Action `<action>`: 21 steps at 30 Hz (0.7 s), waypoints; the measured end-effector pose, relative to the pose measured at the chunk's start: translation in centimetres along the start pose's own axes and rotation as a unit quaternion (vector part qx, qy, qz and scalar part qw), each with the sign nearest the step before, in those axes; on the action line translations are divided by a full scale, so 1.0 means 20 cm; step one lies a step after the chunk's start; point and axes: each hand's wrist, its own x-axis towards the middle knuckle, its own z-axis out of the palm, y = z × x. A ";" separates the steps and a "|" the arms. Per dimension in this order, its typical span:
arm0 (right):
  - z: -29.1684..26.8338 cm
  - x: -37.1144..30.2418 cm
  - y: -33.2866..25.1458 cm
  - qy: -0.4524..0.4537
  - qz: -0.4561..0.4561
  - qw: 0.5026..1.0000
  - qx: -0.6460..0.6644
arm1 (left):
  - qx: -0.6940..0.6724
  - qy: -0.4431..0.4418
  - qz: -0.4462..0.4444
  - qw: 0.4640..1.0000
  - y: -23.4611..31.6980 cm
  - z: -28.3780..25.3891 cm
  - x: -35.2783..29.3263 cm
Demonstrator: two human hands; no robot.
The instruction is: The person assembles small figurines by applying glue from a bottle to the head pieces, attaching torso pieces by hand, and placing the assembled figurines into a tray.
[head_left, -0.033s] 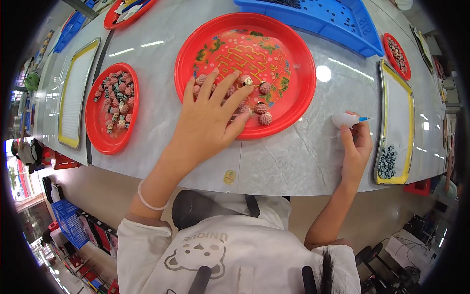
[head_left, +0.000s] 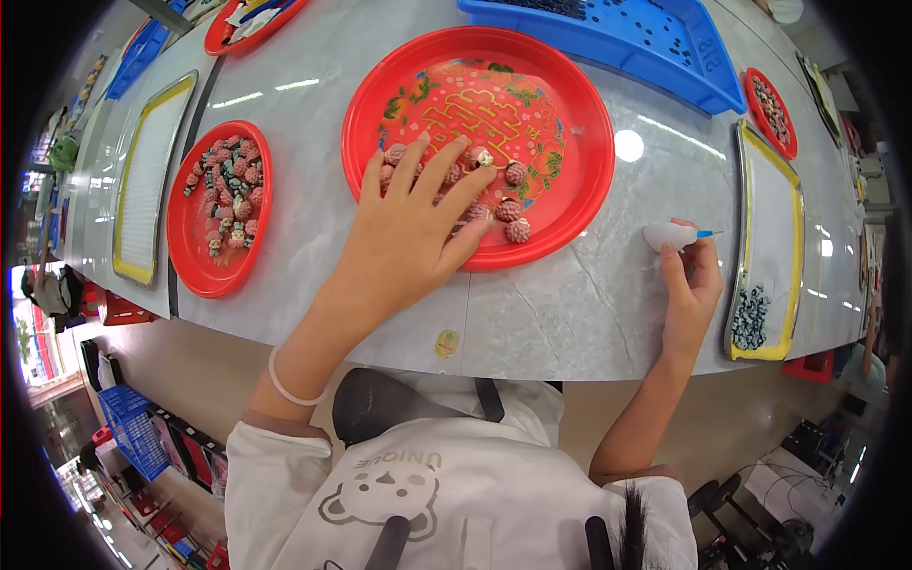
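Red round tray, w/ gold-and-green pattern, sits at 12 o'clock on grey marble-look table. L hand lies palm-down over tray's near-left rim, fingers spread wide, tips resting among small pink-red bumpy beads (berry-like; approx. a dozen, some hidden under fingers), clustered at 7 o'clock of tray interior. Cannot tell whether any bead is pinched; hand looks flat, holding nothing. White band on L wrist. R hand at 3 o'clock of the tray, resting on table just outside rim, fingers closed narrow around small white bulb-shaped tool w/ thin blue tip pointing right; tool touches tabletop, near tray edge but apart from it. At 9 o'clock: smaller red plate heaped w/ mixed pink, red and dark beads. Beyond it, further left, yellow-rimmed flat tray w/ white surface. At 3 o'clock, past R hand: second yellow-rimmed tray, w/ cluster of dark blue-grey beads at its near end. At 1 o'clock: blue perforated crate; right of it a small red dish w/ beads. Small gold round sticker on table edge at 6 o'clock.
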 end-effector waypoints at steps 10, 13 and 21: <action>-0.01 -0.02 0.00 0.017 0.015 0.999 0.044 | 0.103 0.197 -0.281 0.933 -0.31 -0.16 -0.30; -0.01 -0.01 0.01 0.001 0.022 0.999 0.035 | 0.107 0.181 -0.238 0.948 -0.31 -0.14 -0.35; 0.00 -0.03 0.01 -0.001 0.019 0.999 0.032 | 0.042 0.208 -0.241 0.947 -0.33 -0.09 -0.32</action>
